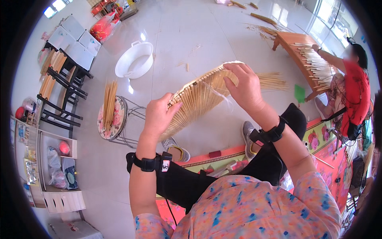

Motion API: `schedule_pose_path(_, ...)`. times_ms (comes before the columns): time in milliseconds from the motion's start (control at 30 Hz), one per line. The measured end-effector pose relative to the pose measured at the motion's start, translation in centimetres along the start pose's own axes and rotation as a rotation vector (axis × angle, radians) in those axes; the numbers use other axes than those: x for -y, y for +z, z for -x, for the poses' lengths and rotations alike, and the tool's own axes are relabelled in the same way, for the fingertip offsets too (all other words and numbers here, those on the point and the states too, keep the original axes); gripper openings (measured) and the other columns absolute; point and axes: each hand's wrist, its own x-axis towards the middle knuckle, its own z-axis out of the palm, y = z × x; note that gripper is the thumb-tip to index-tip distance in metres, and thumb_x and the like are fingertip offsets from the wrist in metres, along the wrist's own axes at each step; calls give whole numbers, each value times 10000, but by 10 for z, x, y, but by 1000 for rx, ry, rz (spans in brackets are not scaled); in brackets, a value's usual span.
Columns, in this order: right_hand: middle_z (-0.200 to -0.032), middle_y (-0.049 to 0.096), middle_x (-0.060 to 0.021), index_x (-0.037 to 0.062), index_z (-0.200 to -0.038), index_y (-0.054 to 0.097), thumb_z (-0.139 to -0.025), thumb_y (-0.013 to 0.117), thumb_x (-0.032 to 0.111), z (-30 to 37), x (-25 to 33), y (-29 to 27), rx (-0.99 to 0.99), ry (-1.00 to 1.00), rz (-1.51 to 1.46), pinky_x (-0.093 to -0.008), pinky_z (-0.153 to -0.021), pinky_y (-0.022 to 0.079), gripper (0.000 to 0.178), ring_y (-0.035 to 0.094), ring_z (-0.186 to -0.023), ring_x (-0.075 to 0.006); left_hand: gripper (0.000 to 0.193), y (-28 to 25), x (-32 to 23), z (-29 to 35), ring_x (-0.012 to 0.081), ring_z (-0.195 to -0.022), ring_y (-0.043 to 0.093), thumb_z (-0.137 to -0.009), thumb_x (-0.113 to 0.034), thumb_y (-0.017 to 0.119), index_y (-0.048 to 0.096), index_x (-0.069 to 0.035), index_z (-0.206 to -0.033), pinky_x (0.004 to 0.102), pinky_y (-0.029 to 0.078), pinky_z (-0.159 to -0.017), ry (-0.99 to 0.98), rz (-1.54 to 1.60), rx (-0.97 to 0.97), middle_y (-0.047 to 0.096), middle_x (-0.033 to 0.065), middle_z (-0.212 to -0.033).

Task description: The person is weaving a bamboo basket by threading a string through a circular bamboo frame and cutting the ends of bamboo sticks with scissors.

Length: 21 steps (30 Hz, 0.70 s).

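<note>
A woven piece of thin straw-coloured sticks (199,101) is spread out like a fan between my hands, above the floor. Its bound, braided edge runs along the far side. My left hand (157,113) grips the left end of that edge, thumb on the near face. Over the right end my right hand (244,89) has its fingers bent round the edge, its grip partly hidden. A loose clear strand (227,104) hangs from the weave near my right hand. Beyond my right wrist, more thin sticks (272,81) stick out to the right.
A round flowered stool (118,129) at left carries a bundle of sticks (109,105). A white basin (135,60) stands behind it. At right, a person in red (354,87) reaches over sticks on a low wooden table (292,55). A flowered mat (234,161) lies by my feet.
</note>
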Motion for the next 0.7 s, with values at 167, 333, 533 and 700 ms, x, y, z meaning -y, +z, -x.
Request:
schedule_pose_path(167, -834, 704, -135, 24, -946, 695, -825, 661, 68, 1, 17, 2, 86, 272, -397, -356, -676, 545, 133, 696, -748, -274, 254, 20, -20, 0, 372, -602, 623, -855, -273, 707, 610, -45, -911, 446, 456, -549, -248, -100, -205, 601, 163, -606)
schedule_pose_path(333, -835, 708, -179, -20, -1020, 688, -862, 652, 141, 2, 38, 22, 140, 326, -477, -362, -685, 563, 229, 707, -742, -292, 214, 46, -42, 10, 382, -665, 647, -865, -246, 684, 638, -70, -979, 466, 484, -606, -284, -14, -405, 642, 172, -680)
schedule_pose_path(533, -864, 711, -217, -58, -1132, 644, -898, 645, 206, 7, 55, 25, 172, 464, -480, -353, -678, 567, 353, 718, -749, -284, 412, 79, -85, 39, 411, -837, 654, -867, -117, 650, 553, -45, -1261, 462, 517, -728, -275, 137, -352, 663, 232, -949)
schedule_pose_path(700, -902, 719, -212, -52, -1167, 635, -903, 644, 204, 20, 60, 2, 236, 534, -460, -329, -669, 569, 368, 729, -752, -259, 701, 91, -106, 65, 453, -1003, 613, -834, -67, 673, 327, 50, -1432, 466, 525, -809, -115, 130, -202, 562, 288, -1231)
